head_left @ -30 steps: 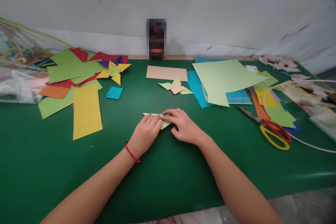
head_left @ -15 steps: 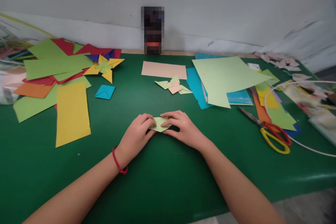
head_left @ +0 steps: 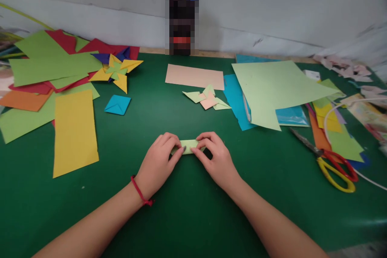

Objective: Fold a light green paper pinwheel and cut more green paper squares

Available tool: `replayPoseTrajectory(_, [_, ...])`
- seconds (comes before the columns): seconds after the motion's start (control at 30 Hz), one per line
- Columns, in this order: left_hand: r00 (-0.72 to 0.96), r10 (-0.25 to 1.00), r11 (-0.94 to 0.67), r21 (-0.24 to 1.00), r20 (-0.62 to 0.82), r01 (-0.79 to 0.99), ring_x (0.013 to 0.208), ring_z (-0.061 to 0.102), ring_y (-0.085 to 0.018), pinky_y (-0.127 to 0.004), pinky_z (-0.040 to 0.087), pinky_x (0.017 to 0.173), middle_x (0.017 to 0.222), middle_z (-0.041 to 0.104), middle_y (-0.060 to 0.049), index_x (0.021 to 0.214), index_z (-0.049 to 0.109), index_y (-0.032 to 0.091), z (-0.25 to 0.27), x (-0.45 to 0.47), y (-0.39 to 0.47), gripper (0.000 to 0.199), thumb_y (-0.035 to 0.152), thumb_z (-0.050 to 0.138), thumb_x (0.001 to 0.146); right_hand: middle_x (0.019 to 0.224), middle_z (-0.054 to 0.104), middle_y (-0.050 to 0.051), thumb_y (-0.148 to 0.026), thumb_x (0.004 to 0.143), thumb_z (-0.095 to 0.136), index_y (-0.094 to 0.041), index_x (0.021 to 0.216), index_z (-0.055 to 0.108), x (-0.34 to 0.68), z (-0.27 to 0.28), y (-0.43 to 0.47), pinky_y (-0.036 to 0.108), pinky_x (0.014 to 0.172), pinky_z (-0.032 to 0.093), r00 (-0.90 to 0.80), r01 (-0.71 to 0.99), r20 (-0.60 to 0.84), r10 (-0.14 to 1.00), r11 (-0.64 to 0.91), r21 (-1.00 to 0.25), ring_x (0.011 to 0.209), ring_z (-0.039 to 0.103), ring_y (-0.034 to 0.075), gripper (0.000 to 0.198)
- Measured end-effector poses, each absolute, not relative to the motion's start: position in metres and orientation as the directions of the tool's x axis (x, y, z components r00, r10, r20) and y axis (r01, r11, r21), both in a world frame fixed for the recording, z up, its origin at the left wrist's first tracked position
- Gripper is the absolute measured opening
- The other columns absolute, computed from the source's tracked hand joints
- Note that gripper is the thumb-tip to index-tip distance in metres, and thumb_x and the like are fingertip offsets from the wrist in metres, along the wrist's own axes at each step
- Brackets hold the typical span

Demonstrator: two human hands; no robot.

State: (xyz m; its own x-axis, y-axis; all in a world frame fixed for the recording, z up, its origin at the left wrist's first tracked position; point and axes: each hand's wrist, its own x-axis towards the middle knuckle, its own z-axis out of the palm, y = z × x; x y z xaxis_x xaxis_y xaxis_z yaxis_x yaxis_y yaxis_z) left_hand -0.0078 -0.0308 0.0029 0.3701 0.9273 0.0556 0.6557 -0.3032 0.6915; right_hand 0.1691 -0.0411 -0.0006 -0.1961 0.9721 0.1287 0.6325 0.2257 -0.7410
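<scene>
A small piece of pale green folded paper [head_left: 190, 146] lies at the middle of the table, between my two hands. My left hand [head_left: 160, 157] pinches its left end, thumb pressed on the near side. At the other end, my right hand [head_left: 216, 155] grips it with thumb and curled fingers. Both ends of the paper are partly hidden by the fingers. Beyond the hands rests a pale green and peach folded paper star [head_left: 207, 98]. A blue folded paper square [head_left: 118, 105] sits farther left, near a yellow, green and purple paper star [head_left: 117, 71].
Coloured sheets [head_left: 45, 68] pile up at the left, with a yellow sheet [head_left: 75, 133] in front. A peach strip [head_left: 195, 75] lies at the back. Pale green paper [head_left: 269, 88] and scissors [head_left: 328, 161] are at the right. A blurred dark object [head_left: 182, 20] stands against the wall.
The paper now shows a narrow straight strip where a pointed near edge was visible. My thumbs have come up onto it. The view has shifted a little closer.
</scene>
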Motion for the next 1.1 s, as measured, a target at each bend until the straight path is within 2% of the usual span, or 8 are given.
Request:
replayPoseTrajectory(0.17, [0.281, 0.958, -0.246, 0.652, 0.053, 0.717, 0.073, 0.046, -0.015, -0.031, 0.042, 0.067, 0.083, 0.049, -0.002, 0.086, 0.045, 0.018, -0.0006, -0.0033, -0.0302, 0.007, 0.025, 0.046, 0.085, 0.093, 0.051, 0.008, -0.023, 0.085, 0.048, -0.019, 0.073, 0.051, 0.1626, -0.0014, -0.0437, 0.037, 0.08, 0.041, -0.139, 0.671, 0.138, 0.981, 0.196, -0.715, 0.09, 0.052, 0.02, 0.012])
replayPoseTrajectory(0.37, [0.311, 0.948, -0.286, 0.593, 0.062, 0.752, 0.075, 0.046, -0.016, -0.031, 0.042, 0.068, 0.082, 0.048, -0.002, 0.084, 0.044, 0.018, -0.0001, -0.0008, -0.0291, 0.006, 0.023, 0.046, 0.085, 0.093, 0.05, 0.008, -0.022, 0.085, 0.047, -0.019, 0.071, 0.05, 0.1606, -0.0009, -0.043, 0.036, 0.079, 0.041, -0.141, 0.713, 0.128, 0.982, 0.191, -0.675, 0.09, 0.051, 0.02, 0.014])
replayPoseTrajectory(0.63, [0.325, 0.942, -0.313, 0.575, 0.086, 0.756, 0.075, 0.046, -0.016, -0.032, 0.042, 0.068, 0.081, 0.049, -0.003, 0.083, 0.046, 0.017, -0.001, 0.0001, -0.0277, 0.005, 0.022, 0.045, 0.085, 0.092, 0.05, 0.008, -0.022, 0.084, 0.049, -0.018, 0.07, 0.049, 0.1593, -0.0018, -0.0417, 0.036, 0.078, 0.04, -0.142, 0.731, 0.13, 0.981, 0.192, -0.655, 0.088, 0.051, 0.019, 0.014])
replayPoseTrajectory(0.8, [0.388, 0.916, -0.378, 0.536, 0.099, 0.755, 0.079, 0.047, -0.017, -0.033, 0.043, 0.071, 0.087, 0.053, -0.005, 0.086, 0.05, 0.017, -0.0017, -0.0004, -0.0271, 0.008, 0.02, 0.043, 0.086, 0.091, 0.05, 0.007, -0.021, 0.083, 0.049, -0.019, 0.07, 0.049, 0.1582, -0.0023, -0.0422, 0.035, 0.076, 0.04, -0.14, 0.755, 0.141, 0.98, 0.198, -0.625, 0.087, 0.051, 0.019, 0.013])
replayPoseTrajectory(1.0, [0.48, 0.866, -0.495, 0.379, 0.141, 0.782, 0.081, 0.049, -0.019, -0.034, 0.042, 0.071, 0.093, 0.055, -0.007, 0.094, 0.053, 0.016, -0.0035, 0.002, -0.0303, 0.017, 0.019, 0.037, 0.088, 0.09, 0.051, 0.008, -0.022, 0.083, 0.048, -0.019, 0.069, 0.05, 0.1581, -0.0042, -0.0419, 0.036, 0.074, 0.04, -0.145, 0.763, 0.167, 0.975, 0.217, -0.608, 0.084, 0.052, 0.02, 0.014])
replayPoseTrajectory(1.1, [0.482, 0.862, -0.503, 0.379, 0.155, 0.777, 0.081, 0.049, -0.018, -0.034, 0.043, 0.071, 0.093, 0.056, -0.007, 0.095, 0.053, 0.016, -0.0042, 0.0031, -0.0308, 0.017, 0.018, 0.038, 0.088, 0.089, 0.051, 0.008, -0.022, 0.082, 0.048, -0.019, 0.069, 0.05, 0.1584, -0.005, -0.0414, 0.036, 0.073, 0.04, -0.153, 0.766, 0.178, 0.972, 0.23, -0.6, 0.082, 0.052, 0.02, 0.013])
